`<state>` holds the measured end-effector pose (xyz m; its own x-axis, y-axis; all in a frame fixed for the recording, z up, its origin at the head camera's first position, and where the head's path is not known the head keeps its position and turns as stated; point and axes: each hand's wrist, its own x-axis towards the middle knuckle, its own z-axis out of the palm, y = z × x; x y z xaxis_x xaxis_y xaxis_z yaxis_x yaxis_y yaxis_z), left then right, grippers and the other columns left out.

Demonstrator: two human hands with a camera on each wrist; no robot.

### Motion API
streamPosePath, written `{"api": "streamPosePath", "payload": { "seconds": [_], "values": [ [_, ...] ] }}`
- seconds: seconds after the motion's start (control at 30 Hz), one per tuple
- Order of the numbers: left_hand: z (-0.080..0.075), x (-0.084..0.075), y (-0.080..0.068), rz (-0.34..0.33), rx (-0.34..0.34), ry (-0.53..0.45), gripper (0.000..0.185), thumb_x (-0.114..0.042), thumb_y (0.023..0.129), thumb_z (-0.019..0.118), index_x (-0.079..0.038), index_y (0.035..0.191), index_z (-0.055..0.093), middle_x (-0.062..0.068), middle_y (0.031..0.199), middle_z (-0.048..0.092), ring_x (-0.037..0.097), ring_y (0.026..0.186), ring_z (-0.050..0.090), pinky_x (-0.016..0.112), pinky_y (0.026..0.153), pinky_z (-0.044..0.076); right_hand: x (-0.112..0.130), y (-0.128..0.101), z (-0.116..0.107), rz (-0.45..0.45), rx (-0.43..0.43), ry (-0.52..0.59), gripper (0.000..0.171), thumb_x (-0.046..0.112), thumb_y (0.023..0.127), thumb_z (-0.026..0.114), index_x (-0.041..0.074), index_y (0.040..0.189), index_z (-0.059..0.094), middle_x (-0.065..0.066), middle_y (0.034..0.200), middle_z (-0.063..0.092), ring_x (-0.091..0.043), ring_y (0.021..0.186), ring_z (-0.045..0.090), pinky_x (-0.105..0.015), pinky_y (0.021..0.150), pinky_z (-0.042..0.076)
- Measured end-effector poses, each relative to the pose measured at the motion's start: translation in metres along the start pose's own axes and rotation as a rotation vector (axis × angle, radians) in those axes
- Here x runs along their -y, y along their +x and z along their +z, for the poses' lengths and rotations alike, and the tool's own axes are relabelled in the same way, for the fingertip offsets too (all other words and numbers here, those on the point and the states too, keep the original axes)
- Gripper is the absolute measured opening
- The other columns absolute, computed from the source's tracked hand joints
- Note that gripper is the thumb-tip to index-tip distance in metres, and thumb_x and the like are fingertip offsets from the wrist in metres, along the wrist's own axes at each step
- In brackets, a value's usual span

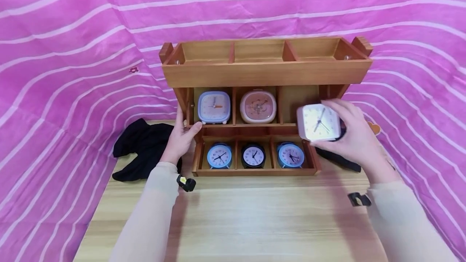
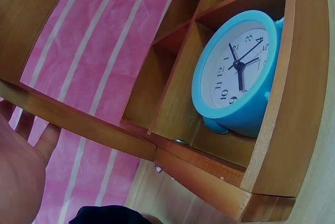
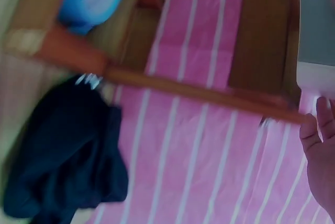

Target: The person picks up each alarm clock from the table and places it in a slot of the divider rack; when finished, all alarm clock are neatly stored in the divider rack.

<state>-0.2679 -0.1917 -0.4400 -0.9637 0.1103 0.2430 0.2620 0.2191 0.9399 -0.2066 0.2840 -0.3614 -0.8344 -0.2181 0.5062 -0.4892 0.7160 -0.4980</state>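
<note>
My right hand [image 1: 351, 130] grips a white square alarm clock [image 1: 321, 122], its dial facing me, in front of the right compartment of the wooden rack's middle tier. In the right wrist view the clock's grey back [image 3: 317, 30] shows near my fingers. My left hand [image 1: 181, 136] rests against the left side of the wooden rack [image 1: 265, 74], thumb across the front and fingers straight along the outer side. A blue-rimmed square clock [image 1: 214, 107] and a pink rounded clock [image 1: 258, 106] stand in the middle tier's left and centre compartments.
On the bottom tier stand a blue round clock [image 1: 219, 156], a black one [image 1: 253, 156] and another blue one [image 1: 290, 155]. Black cloth [image 1: 140, 153] lies left of the rack, with a dark piece [image 1: 340, 160] at right. Pink striped fabric [image 1: 233, 11] hangs around the wooden table [image 1: 255, 213].
</note>
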Motion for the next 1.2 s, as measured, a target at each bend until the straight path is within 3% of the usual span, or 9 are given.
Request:
{"api": "streamPosePath", "payload": {
  "seconds": [0.23, 0.37, 0.6, 0.8, 0.9, 1.2],
  "values": [
    [-0.005, 0.004, -0.005, 0.009, -0.001, -0.016, 0.095, -0.017, 0.104, 0.065, -0.048, 0.166, -0.001, 0.004, 0.172, 0.019, 0.031, 0.15, 0.037, 0.058, 0.115, 0.041, 0.007, 0.038, 0.026, -0.049, -0.024, -0.035, 0.103, 0.024, 0.057, 0.104, 0.009, 0.148, 0.058, -0.018, 0.151, 0.053, -0.041, 0.139, 0.044, -0.061, 0.114, 0.035],
    [-0.002, 0.004, -0.003, 0.02, -0.005, -0.025, 0.095, -0.016, 0.104, 0.065, -0.046, 0.166, 0.0, 0.002, 0.173, 0.018, 0.03, 0.15, 0.037, 0.057, 0.115, 0.041, 0.006, 0.049, 0.031, -0.024, 0.0, -0.086, 0.104, 0.027, 0.061, 0.104, 0.009, 0.15, 0.055, -0.019, 0.153, 0.05, -0.042, 0.139, 0.044, -0.064, 0.116, 0.034],
    [-0.002, 0.003, -0.003, 0.027, -0.008, -0.037, 0.096, -0.013, 0.104, 0.065, -0.044, 0.167, -0.001, 0.002, 0.174, 0.016, 0.032, 0.15, 0.037, 0.059, 0.113, 0.042, 0.011, 0.055, 0.039, 0.082, 0.049, -0.109, 0.101, 0.029, 0.066, 0.101, 0.01, 0.153, 0.053, -0.019, 0.157, 0.046, -0.044, 0.141, 0.04, -0.067, 0.115, 0.034],
    [-0.002, 0.002, -0.004, 0.028, -0.008, -0.053, 0.096, -0.01, 0.104, 0.064, -0.042, 0.167, -0.001, 0.002, 0.174, 0.016, 0.033, 0.149, 0.039, 0.059, 0.113, 0.042, 0.012, 0.059, 0.045, 0.11, 0.068, -0.138, 0.089, 0.026, 0.079, 0.094, 0.01, 0.155, 0.051, -0.021, 0.156, 0.046, -0.045, 0.143, 0.04, -0.064, 0.119, 0.032],
    [-0.002, 0.002, -0.004, 0.026, -0.008, -0.065, 0.096, -0.008, 0.104, 0.063, -0.042, 0.167, -0.001, -0.001, 0.174, 0.016, 0.031, 0.149, 0.038, 0.057, 0.114, 0.042, 0.013, 0.058, 0.045, 0.121, 0.103, -0.155, 0.087, 0.029, 0.08, 0.093, 0.009, 0.154, 0.052, -0.022, 0.155, 0.044, -0.046, 0.142, 0.039, -0.065, 0.118, 0.033],
    [-0.003, 0.004, -0.004, 0.013, 0.0, -0.029, 0.099, -0.007, 0.103, 0.064, -0.036, 0.168, -0.006, 0.003, 0.175, 0.012, 0.038, 0.15, 0.036, 0.06, 0.113, 0.041, 0.011, 0.054, 0.048, 0.064, 0.11, -0.15, 0.085, 0.035, 0.077, 0.094, 0.004, 0.148, 0.057, -0.023, 0.155, 0.045, -0.048, 0.14, 0.04, -0.067, 0.117, 0.032]
  ]
}}
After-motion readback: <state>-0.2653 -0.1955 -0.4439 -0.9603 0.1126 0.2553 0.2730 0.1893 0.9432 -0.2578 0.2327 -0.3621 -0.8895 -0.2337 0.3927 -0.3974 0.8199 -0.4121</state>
